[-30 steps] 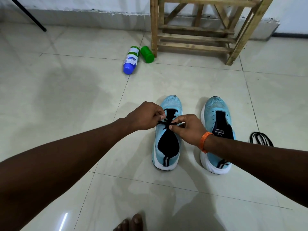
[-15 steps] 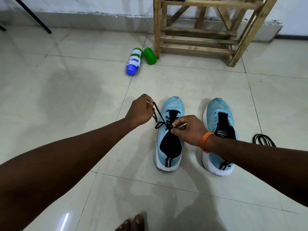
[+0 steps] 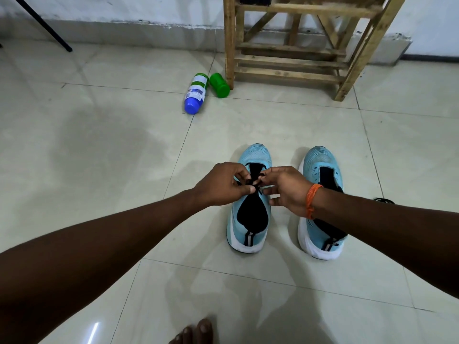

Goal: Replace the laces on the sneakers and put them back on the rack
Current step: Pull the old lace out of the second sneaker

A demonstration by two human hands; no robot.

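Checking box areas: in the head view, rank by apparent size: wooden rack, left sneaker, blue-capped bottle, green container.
1. wooden rack, largest even though cropped and farthest
2. left sneaker
3. blue-capped bottle
4. green container, clearly shorter than the bottle beside it

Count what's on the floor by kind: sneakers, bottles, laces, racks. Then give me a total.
Sneakers: 2, the sneaker being laced and the other sneaker
Bottles: 2, the white-and-blue bottle and the green bottle
Black laces: 2, the lace pinched by the left hand and right hand, and the loose lace, partly hidden by the arm
Wooden rack: 1
Total: 7
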